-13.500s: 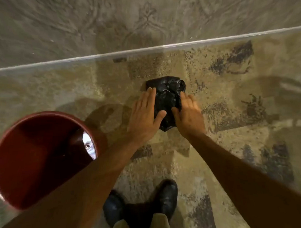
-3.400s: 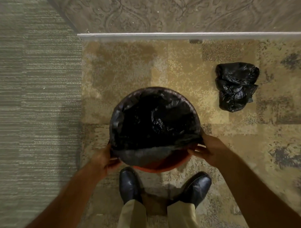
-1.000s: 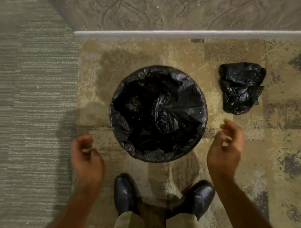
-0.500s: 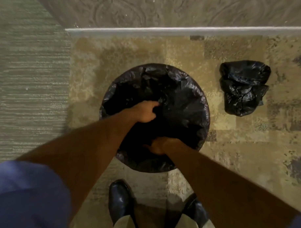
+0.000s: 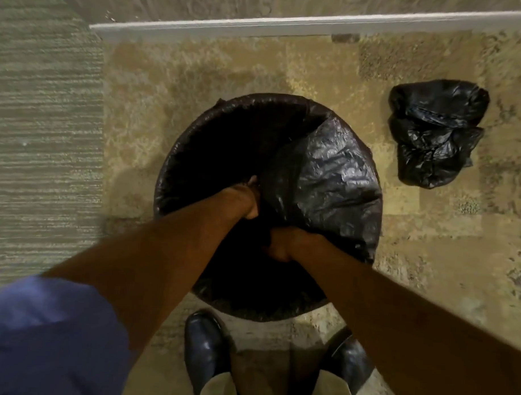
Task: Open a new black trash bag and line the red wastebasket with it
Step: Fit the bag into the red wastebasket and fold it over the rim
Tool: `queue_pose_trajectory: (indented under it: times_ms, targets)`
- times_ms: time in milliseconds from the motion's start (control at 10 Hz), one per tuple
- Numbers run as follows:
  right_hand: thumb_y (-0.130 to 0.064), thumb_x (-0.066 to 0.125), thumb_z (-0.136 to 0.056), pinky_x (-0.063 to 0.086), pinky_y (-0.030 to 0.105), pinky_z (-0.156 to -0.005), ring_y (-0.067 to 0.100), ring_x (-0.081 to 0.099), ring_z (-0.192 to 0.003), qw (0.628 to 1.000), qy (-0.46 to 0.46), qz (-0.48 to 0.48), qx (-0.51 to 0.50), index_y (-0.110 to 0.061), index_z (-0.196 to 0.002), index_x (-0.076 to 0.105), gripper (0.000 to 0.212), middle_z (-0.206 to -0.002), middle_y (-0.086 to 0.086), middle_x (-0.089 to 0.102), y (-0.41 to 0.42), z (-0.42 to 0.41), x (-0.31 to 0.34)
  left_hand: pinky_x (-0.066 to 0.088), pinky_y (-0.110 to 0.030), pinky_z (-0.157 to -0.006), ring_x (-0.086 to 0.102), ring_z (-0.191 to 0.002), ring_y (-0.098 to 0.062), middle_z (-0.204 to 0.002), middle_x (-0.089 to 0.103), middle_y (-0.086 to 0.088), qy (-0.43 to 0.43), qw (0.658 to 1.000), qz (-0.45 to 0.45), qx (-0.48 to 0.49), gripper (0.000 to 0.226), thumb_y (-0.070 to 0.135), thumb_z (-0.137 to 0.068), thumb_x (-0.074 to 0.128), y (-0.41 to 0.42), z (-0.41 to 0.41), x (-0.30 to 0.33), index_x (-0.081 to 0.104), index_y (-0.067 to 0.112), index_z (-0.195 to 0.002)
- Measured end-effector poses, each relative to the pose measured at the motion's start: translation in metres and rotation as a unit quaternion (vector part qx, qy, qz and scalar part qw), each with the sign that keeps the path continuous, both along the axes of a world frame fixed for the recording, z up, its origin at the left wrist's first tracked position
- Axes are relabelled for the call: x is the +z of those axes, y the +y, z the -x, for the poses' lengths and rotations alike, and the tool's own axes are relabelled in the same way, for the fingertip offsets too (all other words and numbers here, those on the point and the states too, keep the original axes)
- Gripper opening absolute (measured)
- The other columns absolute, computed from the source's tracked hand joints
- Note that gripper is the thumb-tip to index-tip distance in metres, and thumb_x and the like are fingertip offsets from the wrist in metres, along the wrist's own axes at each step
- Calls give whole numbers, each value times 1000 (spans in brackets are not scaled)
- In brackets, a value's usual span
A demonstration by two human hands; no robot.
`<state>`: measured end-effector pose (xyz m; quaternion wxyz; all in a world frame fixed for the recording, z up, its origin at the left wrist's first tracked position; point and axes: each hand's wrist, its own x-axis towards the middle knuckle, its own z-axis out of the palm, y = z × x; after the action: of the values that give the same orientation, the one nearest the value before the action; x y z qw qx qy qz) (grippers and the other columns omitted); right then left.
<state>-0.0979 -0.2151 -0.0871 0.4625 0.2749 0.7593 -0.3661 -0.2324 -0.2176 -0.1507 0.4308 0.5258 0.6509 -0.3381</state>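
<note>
The wastebasket stands on the carpet in front of my shoes. Its red is fully covered by the black trash bag, whose edge is folded over the rim all around. A loose sheet of the bag billows up on the right side of the opening. Both my arms reach down inside. My left hand presses against the edge of that billowed sheet, its fingers mostly hidden. My right hand is curled into a fist on dark plastic near the middle.
A second, crumpled black bag lies on the carpet to the right of the basket. A white baseboard runs along the wall behind. My black shoes stand just below the basket. Grey striped carpet lies to the left.
One second ago both hands were open outside the basket. They have since gone inside it and sunk deeper, and the bag has puffed up on the right side.
</note>
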Motion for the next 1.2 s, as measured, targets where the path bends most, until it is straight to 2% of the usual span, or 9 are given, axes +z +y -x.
queue_pose_trajectory:
  times_ms: [100, 200, 300, 400, 500, 600, 800, 1000, 1200]
  targets:
    - [-8, 39, -105, 44, 20, -88, 35, 50, -127, 988, 90, -81, -97, 3, -139, 48, 37, -140, 21, 51, 20, 12, 32, 23, -47, -118, 12, -153, -32, -166, 13, -11, 21, 995, -5, -98, 74, 27, -97, 51, 5, -10, 51, 11, 19, -159]
    - [-15, 50, -97, 46, 37, -74, 34, 65, -100, 944, 209, -256, 12, -14, -120, 58, 25, -113, 13, 66, 38, 35, 63, 15, -52, -119, 15, -151, -34, -164, 20, -11, 64, 984, -12, -163, 74, 39, -96, 48, -10, 1, 71, 17, 16, -158]
    - [-14, 52, -92, 52, 38, -74, 32, 65, -102, 908, 356, -203, 91, -19, -119, 59, 29, -114, 5, 64, 37, 54, 68, 9, -50, -121, 14, -150, -36, -164, 18, -12, 81, 977, 3, -198, 70, 50, -100, 34, -25, 7, 86, 16, 14, -158]
    - [-19, 57, -89, 39, 56, -107, 35, 50, -130, 848, 395, -267, 230, -12, -124, 62, 36, -125, 10, 64, 38, 70, 54, 6, -47, -121, 13, -150, -37, -164, 19, -13, 112, 973, -9, -199, 90, 73, -91, 26, -31, 17, 94, 15, 14, -159]
    - [-50, 49, -92, -2, 67, -116, 39, 14, -151, 859, 145, -302, 388, -17, -151, 37, 69, -158, 13, 34, 58, 61, 38, -17, -60, -115, -5, -152, -44, -166, 8, -21, 159, 946, -21, -282, 113, 89, -78, 15, -39, 31, 90, 6, 12, -160]
    - [-70, 35, -90, -9, 59, -117, 43, -7, -151, 823, -9, -322, 467, -13, -160, 11, 93, -167, 15, 5, 74, 36, 25, -21, -63, -112, -9, -151, -45, -166, 5, -22, 165, 935, -19, -313, 115, 90, -77, 14, -49, 37, 89, 6, 10, -159]
    - [-65, 23, -96, -16, 60, -116, 41, -8, -152, 765, -93, -320, 551, -14, -160, 11, 82, -167, 14, 4, 87, 5, 17, -19, -61, -115, -10, -152, -43, -166, 2, -22, 171, 934, -17, -312, 107, 84, -83, 18, -48, 33, 94, 6, 10, -159]
    - [-49, 38, -99, 38, 38, -106, 30, 48, -130, 988, 107, -72, 87, -18, -134, 56, 50, -144, 11, 52, 49, 27, 71, 10, -50, -123, 30, -146, -34, -156, 37, -14, 39, 974, -125, -187, 76, 55, -91, 45, -37, 22, 105, 30, 16, -154]
    - [-71, 15, -95, 26, 44, -118, 31, 36, -144, 997, -42, 61, 9, -25, -155, 34, 78, -160, 9, 33, -9, 2, 83, 40, -47, -111, 48, -134, -36, -150, 45, -10, -107, 940, -280, 161, 63, 21, -89, 55, 12, 37, 117, 37, 26, -149]
